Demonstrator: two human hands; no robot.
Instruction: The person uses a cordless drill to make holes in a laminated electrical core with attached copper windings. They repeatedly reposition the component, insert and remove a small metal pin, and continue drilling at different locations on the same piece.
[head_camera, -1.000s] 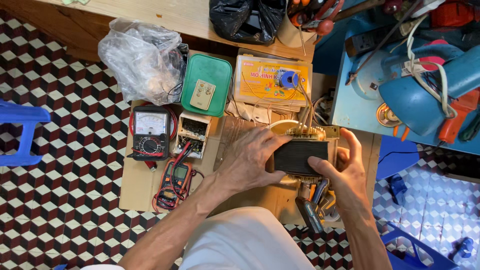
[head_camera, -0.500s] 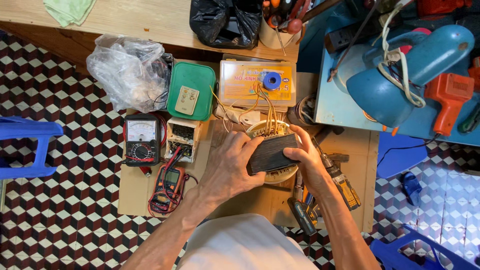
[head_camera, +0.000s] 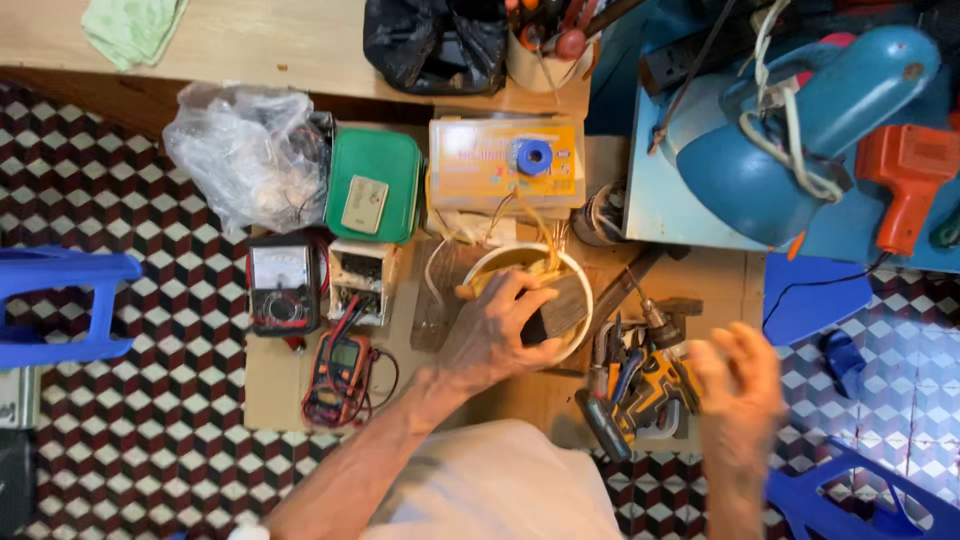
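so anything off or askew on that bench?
Nothing broken or spilled that shows. It is crowded: a cordless drill lies on its side among pliers at the front edge. The left hand rests on a white bowl; the blurred right hand holds nothing.

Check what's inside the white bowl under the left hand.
White bowl: a dark block and yellowish wires show inside. The left hand covers the bowl's near left part; what lies beneath it can't be seen.

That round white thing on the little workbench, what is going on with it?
A person sits at a low wooden bench crowded with tools. The left hand rests on a dark block lying in a round white bowl. The right hand is lifted, open and empty, above a yellow cordless drill. Two multimeters lie to the left, beside a green case.
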